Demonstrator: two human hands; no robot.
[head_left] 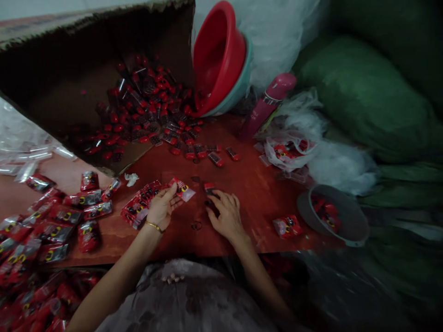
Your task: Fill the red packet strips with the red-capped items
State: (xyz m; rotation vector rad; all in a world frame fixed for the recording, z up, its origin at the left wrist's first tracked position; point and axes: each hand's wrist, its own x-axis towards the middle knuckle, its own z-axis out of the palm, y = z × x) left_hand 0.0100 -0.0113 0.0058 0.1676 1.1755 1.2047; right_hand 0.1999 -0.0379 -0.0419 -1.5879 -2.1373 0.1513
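My left hand [161, 210], with a gold bracelet at the wrist, pinches a small red printed packet [183, 190] with a clear end between thumb and fingers. Beneath and left of that hand lies a fanned stack of similar flat red packets [133, 207]. On the tabletop just to the right, my right hand [226, 214] curls its fingers round a small container with a red cap [209, 186]. Its dark body is partly hidden under the fingers. A gap separates the two hands.
An open cardboard box [41, 74] on its side spills red-capped containers [152, 101] onto the red table [249, 184]. Filled red packets [62, 214] lie left. Rightward stand a pink flask [266, 103], a plastic bag [294, 154] and a grey bowl [353, 216]; red basin [216, 60] behind.
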